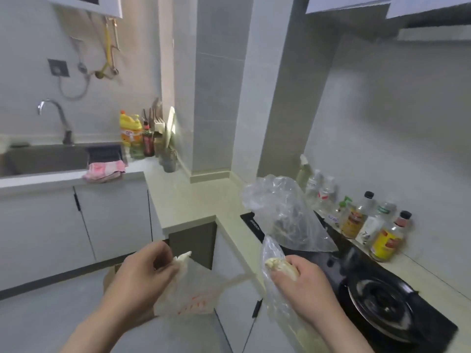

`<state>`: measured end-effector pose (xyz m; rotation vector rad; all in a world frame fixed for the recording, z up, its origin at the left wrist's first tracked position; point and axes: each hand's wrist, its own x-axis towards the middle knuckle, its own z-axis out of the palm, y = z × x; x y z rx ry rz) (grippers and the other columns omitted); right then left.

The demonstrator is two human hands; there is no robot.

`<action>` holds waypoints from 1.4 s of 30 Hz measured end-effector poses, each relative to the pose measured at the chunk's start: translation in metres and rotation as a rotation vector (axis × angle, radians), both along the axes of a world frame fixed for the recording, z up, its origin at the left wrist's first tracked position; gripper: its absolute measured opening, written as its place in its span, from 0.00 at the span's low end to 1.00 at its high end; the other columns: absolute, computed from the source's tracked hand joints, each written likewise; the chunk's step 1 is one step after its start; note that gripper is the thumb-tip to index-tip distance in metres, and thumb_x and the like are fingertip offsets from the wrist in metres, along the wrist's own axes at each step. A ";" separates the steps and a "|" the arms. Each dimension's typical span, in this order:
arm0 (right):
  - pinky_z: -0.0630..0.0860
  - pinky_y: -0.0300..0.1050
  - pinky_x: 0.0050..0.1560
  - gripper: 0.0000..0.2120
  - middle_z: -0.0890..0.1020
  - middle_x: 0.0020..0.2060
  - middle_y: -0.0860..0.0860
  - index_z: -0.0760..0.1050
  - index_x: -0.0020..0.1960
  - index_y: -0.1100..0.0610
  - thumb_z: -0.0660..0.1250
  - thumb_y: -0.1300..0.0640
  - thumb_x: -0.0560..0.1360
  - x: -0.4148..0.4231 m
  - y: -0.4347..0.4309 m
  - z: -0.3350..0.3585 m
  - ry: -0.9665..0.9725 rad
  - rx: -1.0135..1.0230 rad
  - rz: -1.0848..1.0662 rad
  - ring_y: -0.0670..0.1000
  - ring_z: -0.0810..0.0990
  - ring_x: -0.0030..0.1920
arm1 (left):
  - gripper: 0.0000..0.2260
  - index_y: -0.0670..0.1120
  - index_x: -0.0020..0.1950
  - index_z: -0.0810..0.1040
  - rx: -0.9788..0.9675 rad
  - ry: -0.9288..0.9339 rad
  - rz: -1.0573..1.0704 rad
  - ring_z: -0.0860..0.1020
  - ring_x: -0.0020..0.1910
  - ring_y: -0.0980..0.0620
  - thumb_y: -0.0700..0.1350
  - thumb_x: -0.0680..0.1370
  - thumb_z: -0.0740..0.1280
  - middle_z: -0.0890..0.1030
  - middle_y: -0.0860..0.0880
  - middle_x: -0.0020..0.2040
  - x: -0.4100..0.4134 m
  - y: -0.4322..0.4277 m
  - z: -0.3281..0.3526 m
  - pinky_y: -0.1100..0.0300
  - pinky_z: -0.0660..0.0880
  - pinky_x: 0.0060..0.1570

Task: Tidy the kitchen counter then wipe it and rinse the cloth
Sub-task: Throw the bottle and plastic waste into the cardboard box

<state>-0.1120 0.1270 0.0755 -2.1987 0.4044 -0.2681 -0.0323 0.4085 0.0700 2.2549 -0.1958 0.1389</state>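
Note:
My left hand pinches the handle of a white plastic bag with red print, held low in front of the cabinets. My right hand grips a clear plastic bag that billows up over the stove's left end, with pale food scraps bunched at my fingers. A pink cloth lies on the counter edge beside the sink. The pale L-shaped counter runs from the sink round to the stove.
A black gas stove is set into the counter at right, with several bottles lined along the wall behind it. Detergent and sauce bottles and a knife rack stand in the far corner. A tap rises over the sink.

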 end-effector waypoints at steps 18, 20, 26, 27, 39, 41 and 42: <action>0.63 0.37 0.29 0.17 0.73 0.26 0.43 0.70 0.32 0.54 0.69 0.46 0.74 0.205 0.189 -0.018 0.021 -0.016 0.335 0.42 0.68 0.27 | 0.11 0.48 0.33 0.73 -0.026 0.000 0.329 0.72 0.30 0.57 0.38 0.70 0.73 0.76 0.52 0.29 0.121 0.201 -0.018 0.67 0.66 0.30; 0.62 0.40 0.30 0.17 0.72 0.26 0.44 0.70 0.34 0.55 0.69 0.47 0.74 0.217 0.198 -0.020 0.035 -0.025 0.365 0.42 0.67 0.27 | 0.12 0.48 0.32 0.73 -0.033 0.003 0.345 0.72 0.30 0.58 0.38 0.70 0.73 0.75 0.53 0.28 0.126 0.210 -0.020 0.67 0.68 0.31; 0.62 0.44 0.32 0.18 0.71 0.25 0.45 0.69 0.34 0.57 0.70 0.46 0.73 0.260 0.213 -0.026 0.036 -0.023 0.419 0.44 0.66 0.28 | 0.11 0.47 0.33 0.73 -0.038 0.026 0.402 0.70 0.29 0.58 0.37 0.70 0.72 0.74 0.53 0.28 0.147 0.221 -0.025 0.66 0.64 0.29; 0.62 0.44 0.32 0.18 0.71 0.26 0.45 0.70 0.34 0.57 0.70 0.46 0.73 0.269 0.214 -0.027 0.037 -0.022 0.425 0.44 0.66 0.27 | 0.11 0.47 0.33 0.73 -0.033 0.021 0.410 0.70 0.29 0.58 0.37 0.70 0.73 0.74 0.54 0.28 0.153 0.221 -0.024 0.65 0.64 0.29; 0.63 0.43 0.32 0.17 0.71 0.26 0.45 0.71 0.34 0.57 0.68 0.47 0.74 0.405 0.204 -0.026 0.058 0.032 0.525 0.44 0.67 0.28 | 0.10 0.48 0.34 0.73 0.024 0.035 0.488 0.70 0.29 0.55 0.40 0.71 0.72 0.75 0.51 0.30 0.270 0.198 -0.009 0.59 0.67 0.32; 0.64 0.43 0.32 0.16 0.72 0.26 0.45 0.71 0.35 0.57 0.68 0.46 0.73 0.424 0.205 -0.027 0.068 0.048 0.538 0.44 0.67 0.28 | 0.10 0.49 0.34 0.74 0.024 0.044 0.495 0.71 0.30 0.54 0.40 0.72 0.72 0.76 0.51 0.30 0.285 0.195 -0.007 0.59 0.68 0.32; 0.64 0.43 0.32 0.16 0.72 0.26 0.45 0.72 0.35 0.57 0.69 0.46 0.73 0.432 0.206 -0.027 0.075 0.053 0.549 0.44 0.67 0.28 | 0.10 0.49 0.34 0.74 0.023 0.042 0.502 0.72 0.30 0.54 0.40 0.72 0.72 0.76 0.51 0.31 0.291 0.195 -0.006 0.59 0.68 0.32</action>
